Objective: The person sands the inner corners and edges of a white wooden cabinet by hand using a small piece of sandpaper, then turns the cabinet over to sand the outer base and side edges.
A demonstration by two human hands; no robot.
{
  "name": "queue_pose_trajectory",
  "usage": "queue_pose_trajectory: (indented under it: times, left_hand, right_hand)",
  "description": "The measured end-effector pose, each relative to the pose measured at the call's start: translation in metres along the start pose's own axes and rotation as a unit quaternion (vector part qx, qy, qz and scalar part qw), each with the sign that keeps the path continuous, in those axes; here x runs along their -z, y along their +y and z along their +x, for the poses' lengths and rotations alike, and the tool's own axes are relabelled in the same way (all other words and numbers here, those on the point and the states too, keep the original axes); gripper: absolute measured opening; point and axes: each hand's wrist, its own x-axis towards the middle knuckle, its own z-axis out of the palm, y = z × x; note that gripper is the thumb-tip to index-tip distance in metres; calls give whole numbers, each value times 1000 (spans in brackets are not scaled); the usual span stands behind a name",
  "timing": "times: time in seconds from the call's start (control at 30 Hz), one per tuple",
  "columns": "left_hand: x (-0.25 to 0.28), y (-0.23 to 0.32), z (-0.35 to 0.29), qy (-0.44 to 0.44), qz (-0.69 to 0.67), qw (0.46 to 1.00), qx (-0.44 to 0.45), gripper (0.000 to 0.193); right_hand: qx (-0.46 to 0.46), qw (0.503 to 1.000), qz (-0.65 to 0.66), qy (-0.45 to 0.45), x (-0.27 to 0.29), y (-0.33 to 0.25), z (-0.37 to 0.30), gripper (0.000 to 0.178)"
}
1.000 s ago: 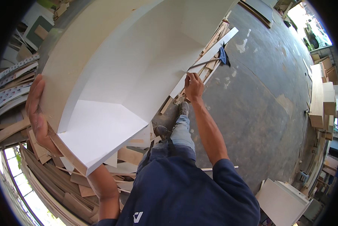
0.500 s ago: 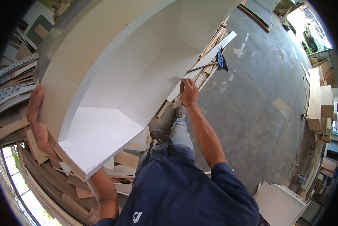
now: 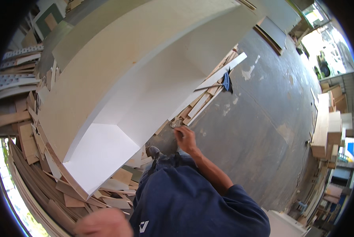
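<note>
A large open box-like cabinet point(image 3: 106, 79) fills the upper left, with pale wood outside and white faces inside. Its white end panel point(image 3: 102, 152) is the part closest to me. My right hand point(image 3: 186, 139) hangs in the air to the right of the cabinet's near edge, apart from it. Its fingers are drawn together in a pinch; whatever they hold, if anything, is too small to make out. At the lower left is my left hand point(image 3: 104, 223), smeared by motion and off the cabinet, so its fingers do not show clearly.
Scrap wood strips point(image 3: 198, 106) lie on the floor beyond my right hand, with a blue-headed, long-handled tool point(image 3: 226, 81) across them. Offcuts and boards point(image 3: 50, 189) crowd the left. Wooden boxes point(image 3: 323, 126) line the right side. A flat panel point(image 3: 272, 33) lies far ahead.
My left hand has let go of the cabinet's left side and moved down toward me. My right hand has drawn back from beside the cabinet's inner face, closer to my body.
</note>
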Motion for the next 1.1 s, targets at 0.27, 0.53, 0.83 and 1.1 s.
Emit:
queue_pose_trajectory:
  times: [0.27,0.53,0.83,1.1]
  left_hand:
    - [-325,-113,-119,-275,116,935,191,69]
    - [-365,-182,-163,-354,311,858,204,83]
    - [-201,-105,-237,-166,480,730,458,96]
    - [-214,-31,-246,-81,461,636,614,91]
  right_hand:
    - [-311,945,0,107,156,125,-5,20]
    - [-310,947,-56,64,244,176,-7,18]
    - [-273,952,-85,-111,221,214,83,24]
    - [-192,958,-16,-212,147,213,105,24]
